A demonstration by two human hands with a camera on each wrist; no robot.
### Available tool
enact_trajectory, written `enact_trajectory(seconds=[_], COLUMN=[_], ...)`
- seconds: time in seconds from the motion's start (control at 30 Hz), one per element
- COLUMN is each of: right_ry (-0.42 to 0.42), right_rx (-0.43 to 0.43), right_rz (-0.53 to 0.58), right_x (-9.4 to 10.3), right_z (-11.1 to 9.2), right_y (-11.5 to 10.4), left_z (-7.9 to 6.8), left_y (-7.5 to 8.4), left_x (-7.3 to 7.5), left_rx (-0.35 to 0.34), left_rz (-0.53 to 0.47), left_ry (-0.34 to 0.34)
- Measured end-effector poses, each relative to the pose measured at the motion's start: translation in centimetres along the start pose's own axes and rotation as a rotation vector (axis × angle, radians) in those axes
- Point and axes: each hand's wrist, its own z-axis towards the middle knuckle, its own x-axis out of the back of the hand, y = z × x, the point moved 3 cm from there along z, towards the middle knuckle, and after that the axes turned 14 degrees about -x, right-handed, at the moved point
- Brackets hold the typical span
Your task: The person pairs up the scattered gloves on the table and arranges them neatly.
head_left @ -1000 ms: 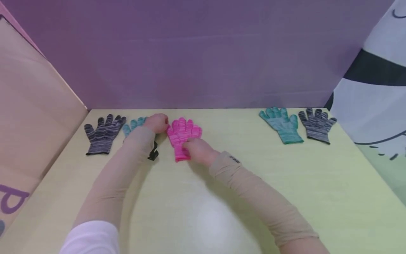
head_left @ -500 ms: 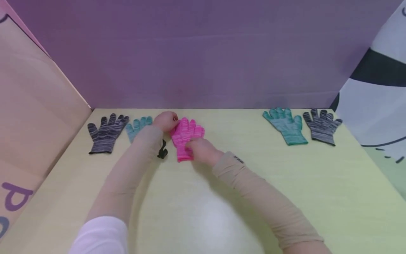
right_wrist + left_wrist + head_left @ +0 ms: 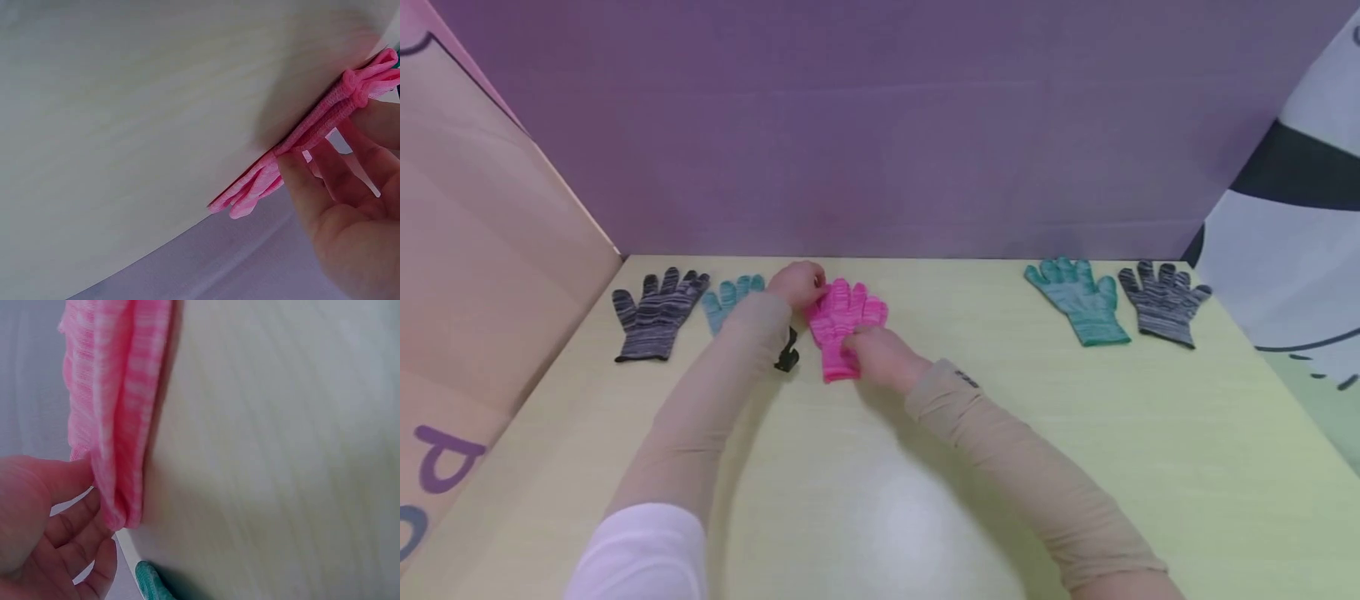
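Left hand (image 3: 797, 285) moved rightward, its fingers (image 3: 76, 522) pinching pink glove (image 3: 837, 323), right hand (image 3: 886, 355) also pinching it

You are at a booth-like work area closed in by wall panels; what sort of building holds it, you cannot tell. A plain purple panel (image 3: 880, 133) stands at your 12 o'clock, behind a pale yellow tabletop (image 3: 940, 475). A pinkish panel (image 3: 482, 225) with a purple letter-like mark (image 3: 448, 439) fills 9 o'clock; at 3, a panel (image 3: 1270, 258) carries bold, cartoon-like print.
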Motion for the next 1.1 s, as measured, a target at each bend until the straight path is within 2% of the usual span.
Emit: enact_trajectory(seconds=[0.4,0.5,0.73,1.1], right_ry=[0.006,0.014,-0.003,0.001], right_rx=[0.001,-0.003,-0.009,-0.01], right_rz=[0.027,0.019,0.024,-0.005], right_x=[0.1,0.0,-0.3,-0.2], right_z=[-0.1,-0.1,0.1,0.2], right_y=[0.1,0.1,-0.1,0.1], left_z=[0.8,1.0,0.9,1.1], left_y=[-0.4,-0.5,-0.7,-0.6], left_x=[0.6,0.4,-0.5,-0.5], left_rx=[0.029,0.025,0.066,0.038], left_rz=[0.047,0.045,-0.005,-0.084], left_ry=[0.108,0.1,0.019,0.038])
